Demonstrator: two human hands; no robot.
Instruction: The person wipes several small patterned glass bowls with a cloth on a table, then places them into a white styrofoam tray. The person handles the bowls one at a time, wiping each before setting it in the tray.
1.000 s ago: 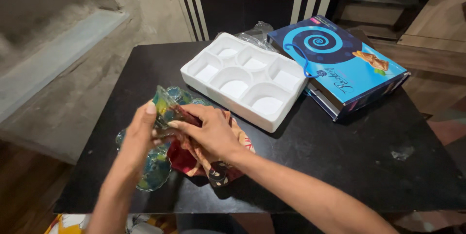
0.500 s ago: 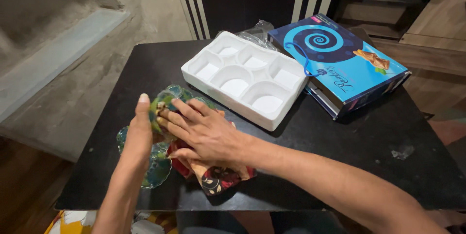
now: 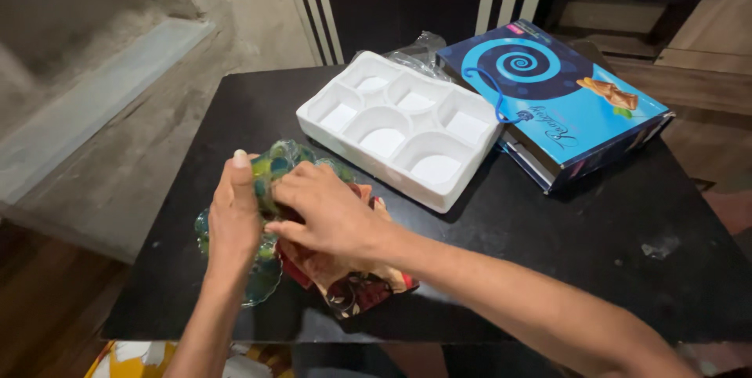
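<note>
My left hand (image 3: 235, 217) grips a small green-tinted glass dish (image 3: 276, 165) held on edge above the table. My right hand (image 3: 329, 209) presses a red and cream patterned cloth (image 3: 352, 284) against that dish, fingers curled over it. More glass dishes of the same kind (image 3: 262, 280) lie stacked on the black table (image 3: 548, 253) under my left hand. Just beyond my hands lies a white foam tray (image 3: 403, 131) with several empty round and square pockets.
A blue box with a spiral print (image 3: 552, 100) lies at the back right, touching the foam tray. Crumpled clear plastic (image 3: 415, 47) sits behind the tray. A small scrap (image 3: 656, 247) lies near the table's right edge. A concrete ledge (image 3: 94, 104) runs along the left.
My right hand went from lying flat on the dish to curling over it with the cloth. The dish stays upright in my left hand, which shifted slightly right.
</note>
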